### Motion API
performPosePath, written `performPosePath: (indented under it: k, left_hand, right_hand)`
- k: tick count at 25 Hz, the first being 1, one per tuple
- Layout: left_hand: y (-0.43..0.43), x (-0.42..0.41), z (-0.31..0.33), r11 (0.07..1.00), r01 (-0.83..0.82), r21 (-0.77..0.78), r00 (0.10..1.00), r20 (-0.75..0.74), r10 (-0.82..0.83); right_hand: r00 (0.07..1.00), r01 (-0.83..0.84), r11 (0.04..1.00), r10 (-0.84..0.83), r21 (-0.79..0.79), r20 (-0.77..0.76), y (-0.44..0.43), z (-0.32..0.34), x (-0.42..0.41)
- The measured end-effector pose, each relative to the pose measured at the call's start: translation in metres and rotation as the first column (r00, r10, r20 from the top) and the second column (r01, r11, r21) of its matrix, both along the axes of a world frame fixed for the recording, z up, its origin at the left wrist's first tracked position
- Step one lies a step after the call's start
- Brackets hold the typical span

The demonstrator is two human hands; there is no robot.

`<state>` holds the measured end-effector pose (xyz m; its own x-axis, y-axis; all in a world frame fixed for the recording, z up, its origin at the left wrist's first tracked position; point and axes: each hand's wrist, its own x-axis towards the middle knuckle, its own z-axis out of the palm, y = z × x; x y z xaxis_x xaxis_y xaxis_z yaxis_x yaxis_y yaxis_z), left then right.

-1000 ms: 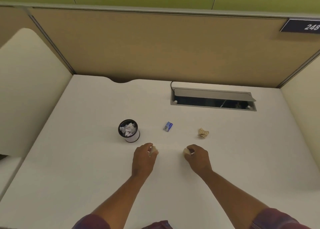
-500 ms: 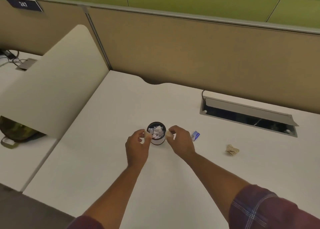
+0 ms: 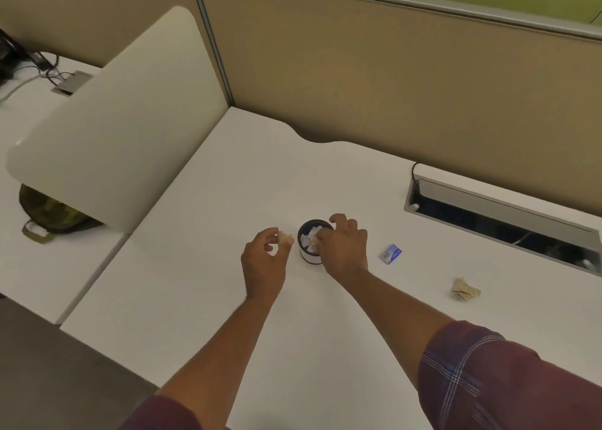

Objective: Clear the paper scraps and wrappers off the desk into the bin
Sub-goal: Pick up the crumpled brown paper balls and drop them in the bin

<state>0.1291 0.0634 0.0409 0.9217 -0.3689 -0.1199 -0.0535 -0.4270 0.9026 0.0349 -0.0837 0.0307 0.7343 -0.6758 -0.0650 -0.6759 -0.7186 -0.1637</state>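
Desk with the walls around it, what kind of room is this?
Probably an office cubicle: tan partition panels wall in a white desk that has a cable hatch built into it, and another desk sits next door past a divider.

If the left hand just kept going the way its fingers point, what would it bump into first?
Most likely the small bin: the left hand, pinching a paper scrap, points right at its near wall, though height is hard to judge.

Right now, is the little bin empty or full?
Nearly full: white paper scraps reach close to the rim of the bin, which stands upright on the desk.
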Motion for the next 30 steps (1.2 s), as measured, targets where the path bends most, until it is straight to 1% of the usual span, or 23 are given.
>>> performPosePath:
  k: [3,5,7,8,9,11,12,14,15,17,20,25,27,30]
  left_hand:
    - [-0.007,-0.001,-0.001,0.999,0.044,-0.012,0.999,0.002,-0.044]
    - [-0.016,-0.002,-0.002,0.996,0.083,-0.017,0.996,0.026,-0.083]
    - [-0.027,-0.003,-0.001,0.991,0.132,-0.013,0.989,0.066,-0.131]
    - [-0.033,-0.003,-0.001,0.987,0.159,0.0,0.984,0.078,-0.158]
    - [-0.038,-0.003,-0.002,0.982,0.187,0.025,0.979,0.08,-0.189]
    - [-0.045,-0.003,-0.006,0.965,0.24,0.101,0.967,0.067,-0.247]
    - [-0.047,-0.005,-0.009,0.954,0.258,0.154,0.96,0.071,-0.271]
    - [-0.048,-0.006,-0.016,0.922,0.282,0.266,0.944,0.095,-0.316]
    - [-0.049,-0.007,-0.019,0.903,0.292,0.316,0.936,0.101,-0.338]
    - [-0.051,-0.009,-0.023,0.871,0.304,0.386,0.927,0.09,-0.364]
    - [-0.057,-0.009,-0.023,0.845,0.289,0.45,0.934,0.062,-0.353]
    - [-0.065,-0.004,-0.023,0.782,0.277,0.558,0.935,0.029,-0.352]
    - [-0.068,-0.005,-0.021,0.791,0.296,0.535,0.934,0.01,-0.356]
    - [-0.07,-0.01,-0.014,0.845,0.317,0.431,0.937,-0.005,-0.349]
  right_hand:
    - [0.99,0.096,0.989,-0.084,0.113,-0.112,-0.005,-0.005,0.005]
    - [0.978,0.158,0.964,-0.123,0.214,-0.166,-0.011,-0.006,0.011]
    - [0.971,0.197,0.937,-0.146,0.287,-0.187,-0.015,-0.007,0.014]
    - [0.974,0.201,0.924,-0.153,0.325,-0.168,-0.015,-0.008,0.014]
    - [0.98,0.195,0.909,-0.163,0.369,-0.116,-0.016,-0.009,0.012]
    - [0.969,0.159,0.873,-0.228,0.461,0.098,-0.015,-0.009,0.004]
    - [0.935,0.131,0.86,-0.273,0.493,0.227,-0.014,-0.009,-0.002]
    - [0.848,0.097,0.875,-0.322,0.474,0.422,-0.015,-0.009,-0.021]
    - [0.819,0.097,0.889,-0.327,0.447,0.472,-0.016,-0.009,-0.033]
    - [0.785,0.126,0.898,-0.35,0.421,0.511,-0.022,-0.008,-0.06]
    - [0.765,0.209,0.886,-0.412,0.414,0.495,-0.034,-0.013,-0.108]
    - [0.761,0.399,0.81,-0.554,0.43,0.338,-0.052,-0.021,-0.188]
    - [0.749,0.438,0.783,-0.589,0.441,0.303,-0.054,-0.024,-0.217]
    - [0.748,0.48,0.761,-0.615,0.438,0.249,-0.053,-0.027,-0.247]
